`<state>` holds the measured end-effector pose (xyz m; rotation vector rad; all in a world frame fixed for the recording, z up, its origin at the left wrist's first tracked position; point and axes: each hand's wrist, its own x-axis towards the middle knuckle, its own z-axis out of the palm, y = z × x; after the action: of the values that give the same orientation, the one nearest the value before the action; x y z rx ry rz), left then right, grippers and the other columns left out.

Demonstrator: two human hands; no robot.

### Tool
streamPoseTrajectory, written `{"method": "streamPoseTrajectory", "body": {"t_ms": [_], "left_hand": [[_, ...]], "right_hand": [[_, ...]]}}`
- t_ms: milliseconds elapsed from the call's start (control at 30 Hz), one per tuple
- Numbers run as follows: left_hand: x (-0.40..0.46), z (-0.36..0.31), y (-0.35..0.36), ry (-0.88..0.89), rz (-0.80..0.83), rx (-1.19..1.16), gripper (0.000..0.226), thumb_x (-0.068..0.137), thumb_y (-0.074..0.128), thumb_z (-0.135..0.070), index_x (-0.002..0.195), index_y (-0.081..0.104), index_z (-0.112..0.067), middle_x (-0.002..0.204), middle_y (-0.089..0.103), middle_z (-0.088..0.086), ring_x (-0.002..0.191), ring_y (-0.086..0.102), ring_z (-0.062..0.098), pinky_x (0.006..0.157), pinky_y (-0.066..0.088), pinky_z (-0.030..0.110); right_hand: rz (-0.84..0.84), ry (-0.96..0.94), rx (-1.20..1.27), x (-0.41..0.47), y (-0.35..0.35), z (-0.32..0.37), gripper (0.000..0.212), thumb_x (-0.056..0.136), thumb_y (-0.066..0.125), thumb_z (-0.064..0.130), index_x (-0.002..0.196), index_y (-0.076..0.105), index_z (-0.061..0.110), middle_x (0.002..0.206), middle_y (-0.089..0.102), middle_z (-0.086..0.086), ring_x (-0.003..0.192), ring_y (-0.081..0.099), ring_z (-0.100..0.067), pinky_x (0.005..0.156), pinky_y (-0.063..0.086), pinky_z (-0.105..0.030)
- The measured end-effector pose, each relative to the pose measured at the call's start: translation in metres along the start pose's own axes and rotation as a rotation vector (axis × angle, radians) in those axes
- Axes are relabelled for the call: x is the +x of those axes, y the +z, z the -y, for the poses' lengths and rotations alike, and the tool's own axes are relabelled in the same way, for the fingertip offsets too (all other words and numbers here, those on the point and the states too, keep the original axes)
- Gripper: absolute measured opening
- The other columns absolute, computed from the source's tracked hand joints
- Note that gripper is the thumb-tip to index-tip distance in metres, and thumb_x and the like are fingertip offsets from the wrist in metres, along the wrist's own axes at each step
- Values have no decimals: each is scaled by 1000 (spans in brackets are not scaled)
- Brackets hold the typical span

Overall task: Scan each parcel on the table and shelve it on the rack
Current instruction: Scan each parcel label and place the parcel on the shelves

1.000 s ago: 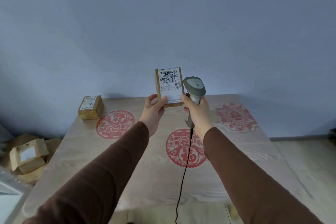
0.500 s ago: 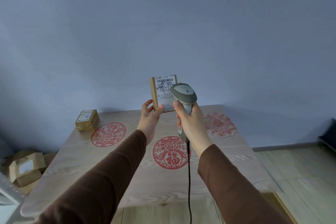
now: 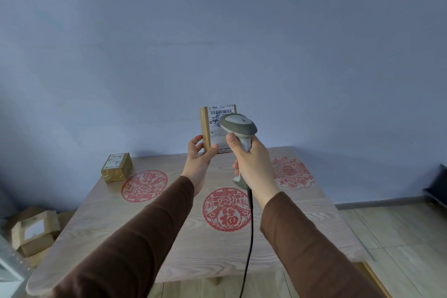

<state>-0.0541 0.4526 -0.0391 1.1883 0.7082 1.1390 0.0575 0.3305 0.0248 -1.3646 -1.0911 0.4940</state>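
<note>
Left hand (image 3: 198, 161) pinching the bottom corner of a small brown cardboard parcel with a white shipping label (image 3: 216, 128), thumb on the label face, fingers round the back. Held upright, up in the air above the far edge of the worktop, label facing the camera. Right hand (image 3: 251, 164) wrapped tight round the handle of a grey handheld barcode scanner (image 3: 238, 126), index finger up near the trigger, scanner head just in front of the label and covering its right part. Black cable (image 3: 249, 232) hanging down from the handle base past the near edge of the worktop. Both arms in brown sleeves (image 3: 135, 244).

Below, a light wood-grain worktop (image 3: 183, 249) with three round red paper-cut decorations (image 3: 227, 210) stuck flat on it. Second small brown taped parcel with a label on top (image 3: 116, 167) sitting at the far left corner, well apart from both hands. Off to the left on the floor, a few more cardboard boxes (image 3: 35, 232) piled together. Plain blue-grey wall (image 3: 217, 43) behind, pale wooden floor (image 3: 399, 237) on the right. Something dark at the far right edge, too cut off to tell.
</note>
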Motion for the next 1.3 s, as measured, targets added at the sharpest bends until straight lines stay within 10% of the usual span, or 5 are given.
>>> {"method": "streamPoseTrajectory", "body": {"t_ms": [800,1000,1200,1300], "left_hand": [[-20,-21,-49,39,-92,-15,62,97,72,-22,147,38,-21,142,56,10,125,62,23,108,47,34],[-44,-43,-115,66,-216,-57,63,93,75,-25,145,40,-20,140,63,10,125,66,22,106,50,33],[-95,-90,-212,125,-377,-65,72,87,76,-30,147,37,-20,138,62,12,112,73,16,85,60,23],[-131,-116,-273,147,-498,-54,56,96,70,-23,143,39,-23,141,61,12,123,66,17,98,51,22]], "right_hand": [[87,24,148,-5,40,0,27,93,65,57,108,64,35,63,63,19,48,55,-7,45,48,-24],[143,76,327,-9,102,2,34,94,69,48,123,63,32,82,68,9,57,55,-7,51,47,-28],[292,110,372,-34,208,22,46,96,68,43,132,61,16,122,71,-13,110,67,-25,98,52,-43],[376,138,383,-60,276,41,38,95,69,43,120,66,14,102,75,-5,90,70,-14,80,56,-30]]}}
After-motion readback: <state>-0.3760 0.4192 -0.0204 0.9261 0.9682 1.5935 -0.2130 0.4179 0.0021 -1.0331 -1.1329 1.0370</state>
